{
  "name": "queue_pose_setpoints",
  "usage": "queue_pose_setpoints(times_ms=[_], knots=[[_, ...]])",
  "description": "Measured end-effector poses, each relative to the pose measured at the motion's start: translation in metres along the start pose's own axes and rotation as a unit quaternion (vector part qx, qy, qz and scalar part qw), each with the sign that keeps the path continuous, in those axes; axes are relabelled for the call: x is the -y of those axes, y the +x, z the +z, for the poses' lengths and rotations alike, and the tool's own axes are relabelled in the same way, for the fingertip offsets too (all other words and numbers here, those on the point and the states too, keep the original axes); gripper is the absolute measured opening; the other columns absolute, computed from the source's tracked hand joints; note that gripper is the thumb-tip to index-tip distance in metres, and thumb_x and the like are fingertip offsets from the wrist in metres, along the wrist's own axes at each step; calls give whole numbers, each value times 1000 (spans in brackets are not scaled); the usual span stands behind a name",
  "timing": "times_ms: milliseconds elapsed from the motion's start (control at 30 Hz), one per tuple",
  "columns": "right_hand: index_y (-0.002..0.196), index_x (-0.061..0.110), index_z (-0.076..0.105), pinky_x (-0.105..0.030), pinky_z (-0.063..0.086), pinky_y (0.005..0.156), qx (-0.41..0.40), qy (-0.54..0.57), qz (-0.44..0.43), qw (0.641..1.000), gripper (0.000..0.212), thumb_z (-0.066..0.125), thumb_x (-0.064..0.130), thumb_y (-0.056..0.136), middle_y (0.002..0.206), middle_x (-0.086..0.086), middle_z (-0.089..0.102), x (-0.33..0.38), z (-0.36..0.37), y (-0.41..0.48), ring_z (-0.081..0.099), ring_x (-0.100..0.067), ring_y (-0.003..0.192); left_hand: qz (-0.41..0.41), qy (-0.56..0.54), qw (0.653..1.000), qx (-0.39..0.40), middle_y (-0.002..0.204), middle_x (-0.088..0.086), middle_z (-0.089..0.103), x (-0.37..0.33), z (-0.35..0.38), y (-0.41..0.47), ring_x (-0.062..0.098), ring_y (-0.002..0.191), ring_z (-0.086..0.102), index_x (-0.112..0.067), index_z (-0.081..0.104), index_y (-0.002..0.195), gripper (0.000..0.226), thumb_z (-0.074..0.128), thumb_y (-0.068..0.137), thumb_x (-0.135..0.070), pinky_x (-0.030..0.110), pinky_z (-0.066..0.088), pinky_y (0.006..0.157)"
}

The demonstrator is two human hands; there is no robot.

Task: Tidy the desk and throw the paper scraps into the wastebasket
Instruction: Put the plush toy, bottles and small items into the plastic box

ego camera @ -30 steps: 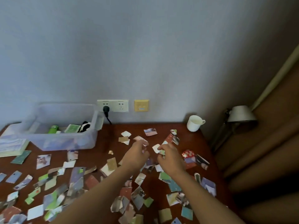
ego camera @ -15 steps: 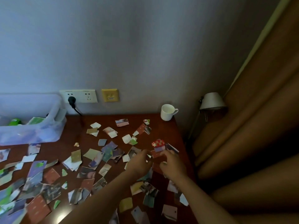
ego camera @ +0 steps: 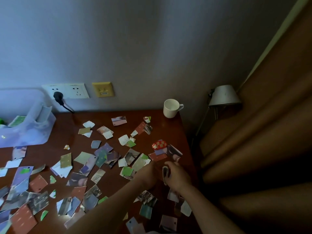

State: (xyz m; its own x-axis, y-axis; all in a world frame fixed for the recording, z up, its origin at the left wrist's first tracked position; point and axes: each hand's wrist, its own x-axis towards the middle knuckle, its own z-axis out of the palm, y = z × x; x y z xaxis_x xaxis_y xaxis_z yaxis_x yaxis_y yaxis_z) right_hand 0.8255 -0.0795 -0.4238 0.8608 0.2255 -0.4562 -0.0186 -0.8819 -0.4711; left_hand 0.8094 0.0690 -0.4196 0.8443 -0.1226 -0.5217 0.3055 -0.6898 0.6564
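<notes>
Gathering is the step in hand, by my reckoning. Both hands work close together near the right edge of the dark reddish-brown wooden desk (ego camera: 70, 132). The right hand (ego camera: 179, 178) has its fingers curled round a small dark scallop-edged paper scrap (ego camera: 165, 173), held upright just off the wood. The left hand (ego camera: 146, 174) sits right beside it, its back toward me and its fingers hidden; whether it holds anything I cannot tell.

The torn coloured paper scraps (ego camera: 99, 157) lie all over the desk, thickest toward the left and front, with a red-and-white checked piece (ego camera: 159, 144) just beyond the hands. Very little looks cleared yet. No wastebasket is anywhere in view, so I'd judge the next move calls for collecting more pieces into one bundle, minding that the flimsy ones don't slip out, and then turning to find the bin.

A white ceramic mug (ego camera: 171, 108) stands at the back right corner, apart from the litter. A clear plastic storage box (ego camera: 25, 130) sits at the far left against the pale wall (ego camera: 152, 39), with something green inside. Above the desk is a white double wall socket (ego camera: 74, 91) with a black plug (ego camera: 58, 96) in it, and a yellow wall plate (ego camera: 103, 89) beside that. Off the desk's right side hangs a grey metal lamp shade (ego camera: 223, 96), with heavy brown curtains (ego camera: 270, 124) behind it in a dim room
</notes>
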Motion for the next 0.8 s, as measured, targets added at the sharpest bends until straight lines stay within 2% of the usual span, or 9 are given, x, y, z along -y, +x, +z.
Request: queue_pose_setpoints(times_ms=[100, 167, 300, 400, 533, 633, 700, 800], knots=[[142, 27, 41, -33, 45, 105, 9, -11, 3, 1000, 58, 63, 18, 90, 150, 3, 34, -2, 6, 11, 41, -21, 135, 12, -19, 1000, 22, 127, -5, 56, -2, -1, 7, 9, 110, 52, -21, 43, 135, 37, 49, 99, -23, 21, 38, 89], [140, 27, 42, -31, 46, 102, 13, -19, 4, 1000, 56, 63, 17, 90, 149, 3, 33, -3, 8, 16, 43, -21, 132, 3, -27, 999, 30, 125, -6, 56, -2, -1, 10, 8, 107, 51, -20, 45, 133, 34, 47, 99, -20, 21, 39, 88], [129, 27, 48, -30, 50, 93, 17, -46, 8, 999, 45, 66, 19, 88, 142, 3, 35, -4, 11, 24, 50, -22, 122, -34, -24, 999, 34, 124, -3, 60, 6, 0, 21, 15, 112, 56, -24, 49, 130, 34, 49, 96, -22, 34, 46, 99], [110, 25, 53, -29, 50, 84, 15, -40, 15, 999, 31, 69, 17, 85, 131, 4, 44, -2, 13, 28, 56, -21, 113, -49, -24, 998, 38, 123, -4, 61, 13, 2, 30, 15, 110, 58, -26, 51, 129, 35, 49, 94, -27, 39, 48, 98], [91, 24, 53, -30, 50, 72, 16, 58, 34, 998, 12, 57, 13, 92, 94, 3, 60, 6, 8, 38, 60, -19, 90, -55, -45, 997, 23, 111, -1, 66, 14, 3, 36, 14, 98, 61, -24, 58, 118, 29, 47, 93, -34, 38, 51, 91], [95, 20, 57, -36, 53, 74, 8, 167, 66, 984, 6, 53, 16, 96, 96, -1, 62, 18, 1, 50, 61, -21, 88, -60, -72, 995, -22, 98, -2, 62, 9, -3, 36, 13, 87, 58, -17, 56, 115, 26, 41, 100, -34, 29, 47, 74], [99, 22, 56, -30, 53, 66, 4, 234, 79, 969, 7, 53, 16, 97, 98, -2, 62, 28, -3, 57, 62, -19, 84, -62, -95, 992, -55, 90, -4, 59, 8, -6, 37, 11, 79, 57, -19, 55, 114, 28, 39, 102, -37, 28, 44, 66], [110, 16, 59, -26, 51, 55, -5, 294, 77, 953, 15, 49, 14, 100, 96, -5, 65, 39, -11, 67, 62, -15, 70, -59, -119, 986, -98, 89, -1, 65, 9, -13, 38, 18, 78, 63, -18, 55, 111, 24, 44, 100, -37, 39, 53, 71]])
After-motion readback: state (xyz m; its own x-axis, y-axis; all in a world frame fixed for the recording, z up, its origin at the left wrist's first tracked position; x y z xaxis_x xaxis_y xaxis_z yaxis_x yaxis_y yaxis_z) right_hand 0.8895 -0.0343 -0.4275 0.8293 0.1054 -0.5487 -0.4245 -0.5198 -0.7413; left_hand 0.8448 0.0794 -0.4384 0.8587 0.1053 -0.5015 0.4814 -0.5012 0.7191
